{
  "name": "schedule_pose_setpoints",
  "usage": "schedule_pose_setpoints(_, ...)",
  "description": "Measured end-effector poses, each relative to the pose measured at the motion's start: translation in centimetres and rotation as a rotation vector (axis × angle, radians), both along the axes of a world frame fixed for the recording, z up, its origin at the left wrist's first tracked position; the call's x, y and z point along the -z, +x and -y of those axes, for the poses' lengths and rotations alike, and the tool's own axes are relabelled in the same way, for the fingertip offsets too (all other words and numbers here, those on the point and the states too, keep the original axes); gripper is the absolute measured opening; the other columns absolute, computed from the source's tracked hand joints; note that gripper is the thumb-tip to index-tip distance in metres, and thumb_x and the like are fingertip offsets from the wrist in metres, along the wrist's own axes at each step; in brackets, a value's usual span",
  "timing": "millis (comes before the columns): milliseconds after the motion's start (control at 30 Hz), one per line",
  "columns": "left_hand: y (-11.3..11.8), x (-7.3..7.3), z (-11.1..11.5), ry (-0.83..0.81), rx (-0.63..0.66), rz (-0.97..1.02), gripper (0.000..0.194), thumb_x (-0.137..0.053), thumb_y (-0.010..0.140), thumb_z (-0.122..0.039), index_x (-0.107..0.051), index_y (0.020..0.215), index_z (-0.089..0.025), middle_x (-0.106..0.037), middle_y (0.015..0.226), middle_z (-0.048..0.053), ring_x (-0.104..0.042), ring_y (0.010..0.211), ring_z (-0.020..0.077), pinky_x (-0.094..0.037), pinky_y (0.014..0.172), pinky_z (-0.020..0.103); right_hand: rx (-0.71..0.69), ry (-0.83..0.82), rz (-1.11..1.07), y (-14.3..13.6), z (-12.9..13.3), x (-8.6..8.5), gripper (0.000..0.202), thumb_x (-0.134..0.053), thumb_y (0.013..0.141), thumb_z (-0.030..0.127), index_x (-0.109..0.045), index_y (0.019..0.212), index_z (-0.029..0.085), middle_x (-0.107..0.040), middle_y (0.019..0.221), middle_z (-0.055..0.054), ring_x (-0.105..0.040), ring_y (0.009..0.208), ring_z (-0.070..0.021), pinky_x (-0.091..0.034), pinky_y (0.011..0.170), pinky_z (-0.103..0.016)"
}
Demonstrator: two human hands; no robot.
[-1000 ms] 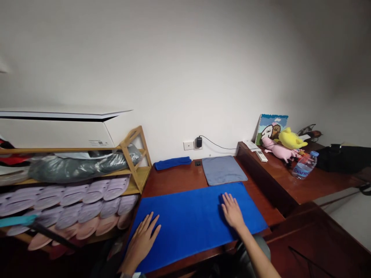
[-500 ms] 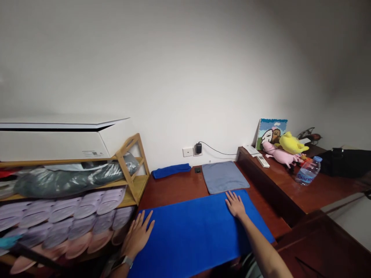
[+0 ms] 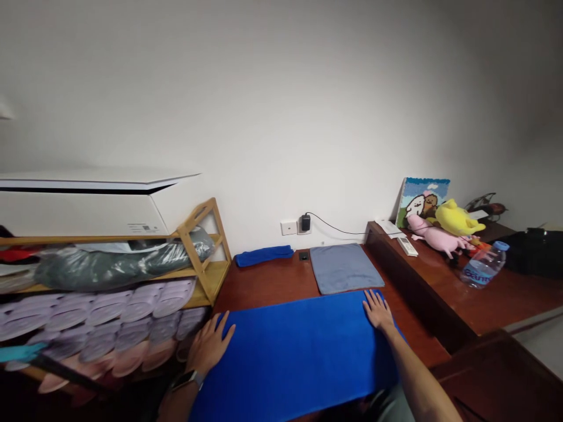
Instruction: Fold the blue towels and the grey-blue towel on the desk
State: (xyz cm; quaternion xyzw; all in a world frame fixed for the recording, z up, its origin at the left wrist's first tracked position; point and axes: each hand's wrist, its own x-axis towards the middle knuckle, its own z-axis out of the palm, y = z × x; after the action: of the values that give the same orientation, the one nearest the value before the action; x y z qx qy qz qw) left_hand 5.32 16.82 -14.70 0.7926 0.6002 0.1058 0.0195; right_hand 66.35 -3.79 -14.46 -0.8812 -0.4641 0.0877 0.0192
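A blue cloth (image 3: 299, 351) lies spread flat over the front of the reddish-brown table (image 3: 268, 284). My left hand (image 3: 210, 344), with a watch on the wrist, rests at the cloth's left edge, fingers apart. Near the far right corner of the cloth, my right hand (image 3: 379, 312) lies flat with its fingers spread. Behind the blue cloth is a flat grey-blue cloth (image 3: 345, 268), close to its far edge. A folded blue cloth (image 3: 264, 255) sits at the back left of the table, by the wall.
On the left stands a wooden rack (image 3: 204, 252) with slippers (image 3: 141, 305) and a white box (image 3: 88, 208). A raised surface at right holds a bottle (image 3: 484, 266), plush toys (image 3: 457, 220), a remote (image 3: 407, 246) and a picture (image 3: 424, 199). A charger (image 3: 305, 223) is plugged in.
My right hand has slid right across the blue cloth to its far right corner. My left hand stays at the left edge. The view has shifted slightly.
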Motion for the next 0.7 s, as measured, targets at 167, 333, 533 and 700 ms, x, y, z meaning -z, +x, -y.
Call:
schedule_pose_setpoints(167, -0.3, 1.2, 0.0, 0.006, 0.008, 0.020, 0.079, -0.038, 0.103, -0.057, -0.047, 0.168, -0.013, -0.040, 0.179, 0.020, -0.037, 0.166, 0.0380, -0.033, 0.134, 0.059, -0.030, -0.008, -0.062, 1.8, 0.0, -1.9, 0.068, -0.022, 0.112, 0.061, -0.033, 0.175, 0.039, -0.030, 0.184, 0.003, -0.028, 0.169, -0.0239, -0.026, 0.135, -0.049)
schedule_pose_setpoints(333, -0.6, 1.9, -0.4, 0.033, 0.013, 0.035, 0.081, -0.038, 0.102, -0.058, -0.048, 0.167, -0.010, -0.041, 0.178, 0.022, -0.039, 0.165, 0.0407, -0.039, 0.131, 0.059, -0.042, 0.050, -0.008, 2.8, 0.4, -1.1, 0.066, -0.017, 0.112, 0.053, -0.037, 0.174, 0.038, -0.034, 0.183, 0.002, -0.032, 0.167, -0.0244, -0.029, 0.134, -0.048)
schedule_pose_setpoints(533, -0.8, 1.8, -0.7, 0.009, 0.019, -0.002, 0.088, -0.036, 0.101, -0.061, -0.046, 0.166, -0.004, -0.042, 0.176, 0.028, -0.039, 0.165, 0.0427, -0.038, 0.130, 0.059, 0.036, 0.053, 0.036, 2.6, 0.5, 0.8, 0.070, -0.021, 0.111, 0.055, -0.027, 0.177, 0.035, -0.025, 0.186, 0.001, -0.020, 0.172, -0.0244, -0.017, 0.138, -0.051)
schedule_pose_setpoints(700, 0.0, 0.2, -0.5, 0.000, -0.044, 0.008, 0.086, -0.033, 0.100, -0.063, -0.050, 0.165, -0.009, -0.051, 0.170, 0.026, -0.046, 0.160, 0.0448, -0.039, 0.126, 0.065, 0.116, 0.245, -0.239, 4.2, 0.0, -0.6, 0.066, -0.038, 0.106, 0.057, -0.053, 0.166, 0.036, -0.043, 0.179, -0.001, -0.034, 0.167, -0.0242, -0.021, 0.138, -0.049)
